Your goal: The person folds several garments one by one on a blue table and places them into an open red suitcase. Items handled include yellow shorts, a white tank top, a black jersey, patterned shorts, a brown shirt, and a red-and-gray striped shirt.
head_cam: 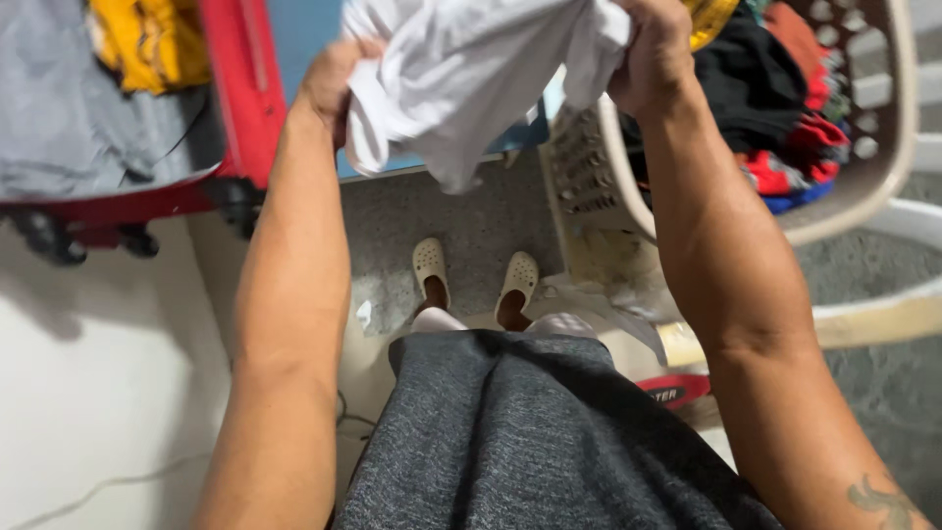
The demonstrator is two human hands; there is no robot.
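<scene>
Both hands hold one white cloth [471,83] up high: left hand [329,83] and right hand [653,54] grip its sides. The basket [888,147] beside is full of clothes [775,108], so lots is left.

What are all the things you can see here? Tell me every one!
white cloth: one, white, held up in both hands at the top middle
laundry basket: one, beige with holes, top right
clothes in the basket: a pile, black, red, blue and yellow, inside the laundry basket
suitcase: one, red with black wheels, open at the top left
clothes in the suitcase: some, grey and yellow, inside the suitcase
clogs: two, cream, on the person's feet on the speckled grey floor
shirt: one, dark grey, worn by the person, bottom middle
left hand: one, gripping the cloth's left side
right hand: one, gripping the cloth's right side
</scene>
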